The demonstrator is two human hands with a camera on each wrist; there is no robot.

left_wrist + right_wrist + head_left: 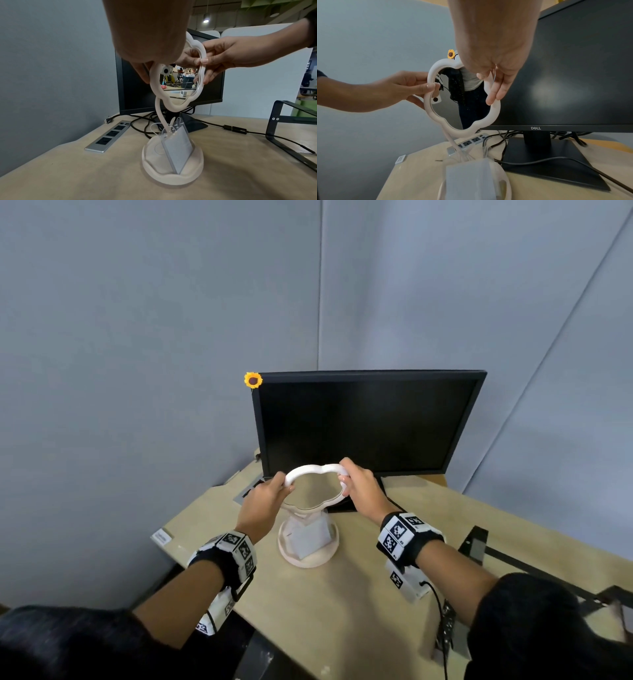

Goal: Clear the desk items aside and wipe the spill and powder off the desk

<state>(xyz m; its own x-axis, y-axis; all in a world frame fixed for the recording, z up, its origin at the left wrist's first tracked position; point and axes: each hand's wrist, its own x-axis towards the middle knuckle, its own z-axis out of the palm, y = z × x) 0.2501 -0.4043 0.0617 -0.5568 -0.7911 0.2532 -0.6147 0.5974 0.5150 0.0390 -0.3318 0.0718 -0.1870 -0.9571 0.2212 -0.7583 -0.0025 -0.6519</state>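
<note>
The mirror [313,486] is standing on the desk [342,611] in front of the monitor [363,422], with a card holder [176,150] sitting in its base. A power strip [109,136] is lying to the left, and a metal stand [291,128] is sitting to the right. The left hand [265,496] and right hand [361,486] are holding opposite sides of the mirror's rim.

— Which colours are seen on the desk [342,611]?
— A pale beige top is shown. The mirror [313,470] is framed in creamy white, and a grey-blue card [177,150] is seen at its base.
— And at twelve o'clock?
— A black monitor [363,422] is seen, with a yellow, brown-centred sunflower [253,380] at its corner. Black-and-white checked markers are worn on the wristbands [399,534].
</note>
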